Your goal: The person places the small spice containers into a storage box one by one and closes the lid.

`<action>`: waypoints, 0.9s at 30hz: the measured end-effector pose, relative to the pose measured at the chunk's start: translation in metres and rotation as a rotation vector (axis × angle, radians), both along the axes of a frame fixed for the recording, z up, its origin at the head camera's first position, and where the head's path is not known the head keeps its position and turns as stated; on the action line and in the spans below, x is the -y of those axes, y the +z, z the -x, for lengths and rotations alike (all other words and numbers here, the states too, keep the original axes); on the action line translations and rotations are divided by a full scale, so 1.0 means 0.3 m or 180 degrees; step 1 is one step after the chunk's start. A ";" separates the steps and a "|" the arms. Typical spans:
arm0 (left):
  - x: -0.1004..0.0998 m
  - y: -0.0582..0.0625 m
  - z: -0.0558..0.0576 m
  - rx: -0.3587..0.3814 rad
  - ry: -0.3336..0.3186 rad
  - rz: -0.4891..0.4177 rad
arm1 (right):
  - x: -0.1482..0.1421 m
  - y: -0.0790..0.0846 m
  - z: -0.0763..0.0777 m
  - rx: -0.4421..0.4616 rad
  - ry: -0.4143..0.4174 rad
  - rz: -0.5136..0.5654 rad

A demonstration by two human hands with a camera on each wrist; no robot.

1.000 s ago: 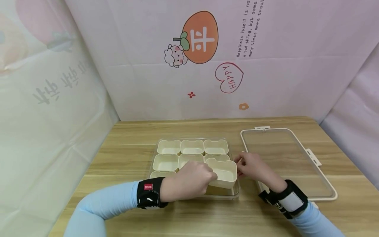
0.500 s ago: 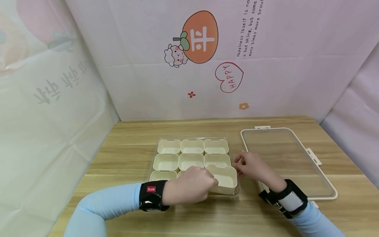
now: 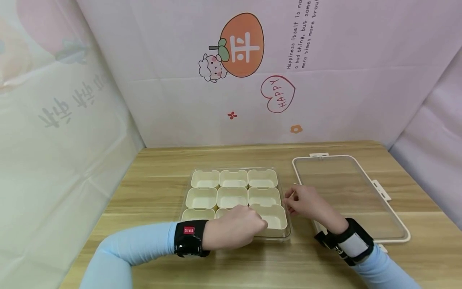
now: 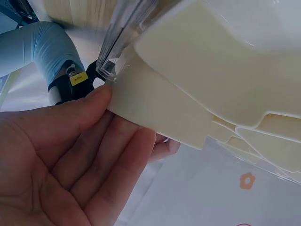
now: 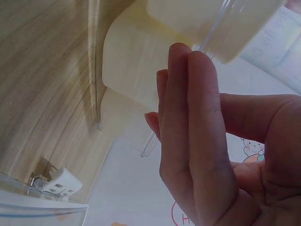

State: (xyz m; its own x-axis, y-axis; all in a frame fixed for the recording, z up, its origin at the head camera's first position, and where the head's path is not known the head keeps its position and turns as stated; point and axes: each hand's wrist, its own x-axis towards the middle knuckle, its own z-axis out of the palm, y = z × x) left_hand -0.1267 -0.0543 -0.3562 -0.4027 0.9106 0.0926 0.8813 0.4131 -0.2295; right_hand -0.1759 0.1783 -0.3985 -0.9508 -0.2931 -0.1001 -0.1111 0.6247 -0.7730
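My left hand (image 3: 236, 228) pinches the rim of a cream plastic bin (image 3: 274, 216) at the front right corner of the clear storage box (image 3: 290, 233). In the left wrist view, my thumb and fingers (image 4: 127, 160) hold the bin's edge (image 4: 155, 103). That bin stands a little higher than its neighbours. My right hand (image 3: 306, 202) holds the box's right edge; in the right wrist view, its fingertips meet the clear wall, while the thumb tip is hidden. Several matching cream bins (image 3: 232, 196) fill the box in rows. My left hand covers part of the front row.
To the right lies a flat clear lid (image 3: 350, 196) with a white frame and clips, partly beneath my right forearm. The wooden table (image 3: 155, 180) carries everything. Printed cloth walls (image 3: 173, 104) stand behind and at both sides.
My left hand has lowered the bin into the front right corner of the box, where it now sits nearly level. The right hand has kept its place at the box's edge.
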 end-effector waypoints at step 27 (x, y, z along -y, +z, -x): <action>-0.033 -0.051 0.004 -0.0034 -0.0007 0.0027 | 0.005 0.005 -0.002 0.0065 -0.0025 0.0015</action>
State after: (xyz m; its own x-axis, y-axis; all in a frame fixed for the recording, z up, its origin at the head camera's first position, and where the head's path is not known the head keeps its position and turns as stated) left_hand -0.1278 -0.0443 -0.3714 -0.3997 0.9123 0.0891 0.8797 0.4091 -0.2425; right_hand -0.1753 0.1769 -0.3971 -0.9509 -0.2861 -0.1181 -0.0905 0.6218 -0.7780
